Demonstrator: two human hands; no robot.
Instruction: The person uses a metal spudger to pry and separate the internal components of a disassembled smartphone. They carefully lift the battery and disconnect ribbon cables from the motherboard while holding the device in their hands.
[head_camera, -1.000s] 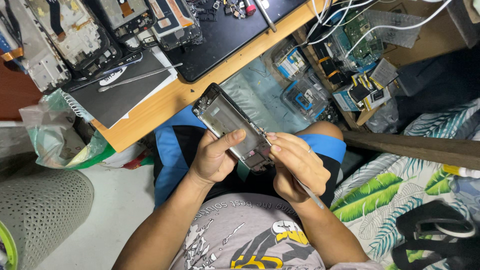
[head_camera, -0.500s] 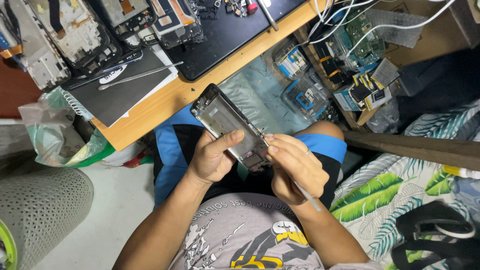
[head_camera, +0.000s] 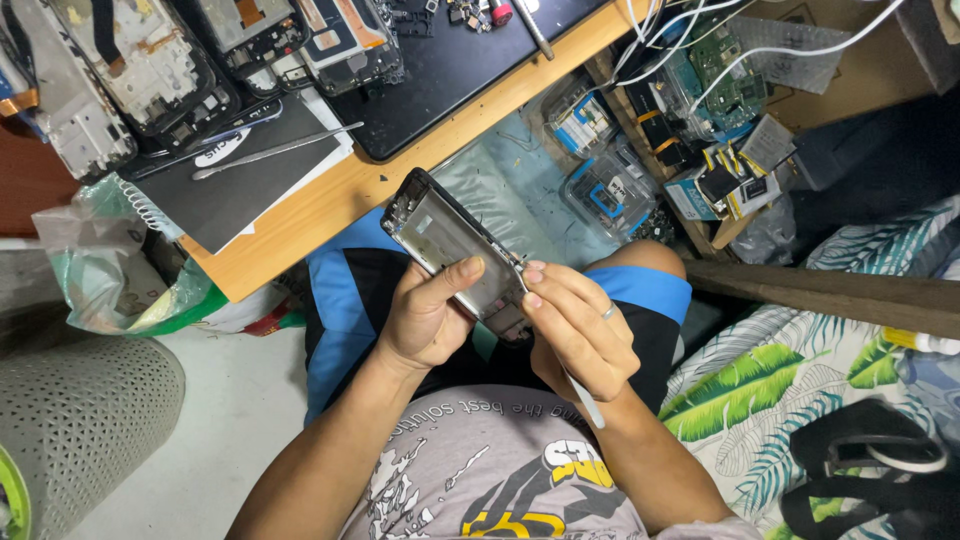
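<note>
Grey perforated basket (head_camera: 70, 420) is sitting at the far left on the floor, with a crumpled plastic bag (head_camera: 100, 270) just beside it under the wooden desk's (head_camera: 330, 195) near corner. Dismantled phone frames (head_camera: 150, 70) are lying along the desk's far edge, and a thin metal pry tool (head_camera: 275, 150) is resting on a dark notebook (head_camera: 240, 185) near the front edge. Left hand (head_camera: 425, 320) is gripping the opened phone chassis (head_camera: 455, 245) from below over the lap, thumb pressing on its bare metal face, fingers curled behind it. Right hand (head_camera: 575, 335) is touching the chassis's lower edge, fingertips (head_camera: 533, 273) bunched together and pinching a slim white tool (head_camera: 585, 400). Loose circuit boards (head_camera: 730, 80) are crowding a box at the right.
</note>
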